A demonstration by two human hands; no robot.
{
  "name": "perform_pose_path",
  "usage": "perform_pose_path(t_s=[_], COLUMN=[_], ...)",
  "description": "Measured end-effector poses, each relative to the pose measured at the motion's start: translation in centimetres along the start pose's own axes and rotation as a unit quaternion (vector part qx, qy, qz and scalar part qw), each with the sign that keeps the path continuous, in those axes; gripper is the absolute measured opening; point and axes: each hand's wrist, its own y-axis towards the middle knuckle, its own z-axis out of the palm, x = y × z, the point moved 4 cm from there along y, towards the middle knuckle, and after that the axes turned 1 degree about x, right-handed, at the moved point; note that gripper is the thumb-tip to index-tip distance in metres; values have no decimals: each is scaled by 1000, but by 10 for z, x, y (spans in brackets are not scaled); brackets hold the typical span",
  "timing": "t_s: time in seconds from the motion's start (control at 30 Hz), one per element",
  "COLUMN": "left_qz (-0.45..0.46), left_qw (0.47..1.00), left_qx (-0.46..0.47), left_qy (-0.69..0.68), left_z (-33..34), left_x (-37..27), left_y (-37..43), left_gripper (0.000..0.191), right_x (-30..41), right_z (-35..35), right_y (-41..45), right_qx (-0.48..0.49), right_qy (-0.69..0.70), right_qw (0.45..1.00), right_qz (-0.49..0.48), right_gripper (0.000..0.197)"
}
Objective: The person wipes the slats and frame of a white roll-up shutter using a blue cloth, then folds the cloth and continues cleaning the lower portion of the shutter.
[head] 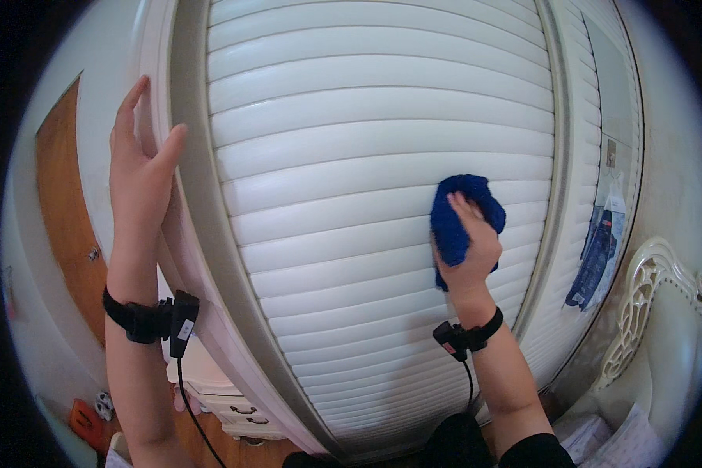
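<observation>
A tall white louvered door panel [386,205] fills the middle of the view. Against its slats, right of centre, my right hand [474,243] presses a dark blue cloth [465,187], with the fingers over it. At the left, my left hand [143,169] rests on the pale edge of the door frame [193,263], thumb and fingers spread, holding nothing. Each wrist bears a black strap with a small black device and a cable.
At the right stand an ornate padded headboard [673,327] and a second louvered panel, where blue jeans [596,260] hang. Lower left are a small white drawer cabinet [240,409] and an orange bag [86,422]. Behind is a brown wooden door [70,210].
</observation>
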Motion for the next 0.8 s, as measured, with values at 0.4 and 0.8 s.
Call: perform_pose_path(t_s=[0.4, 0.8], left_qz=[4, -13], left_qw=[1000, 998], left_qx=[-16, -17], left_qy=[17, 65], left_z=[-3, -4], left_x=[-13, -17], left_y=[-14, -32], left_gripper=[70, 70], right_x=[150, 182], right_z=[76, 96], right_y=[9, -1], right_qx=[111, 159], right_qy=[106, 135], right_qw=[982, 959], right_qz=[-113, -190], right_gripper=[39, 45])
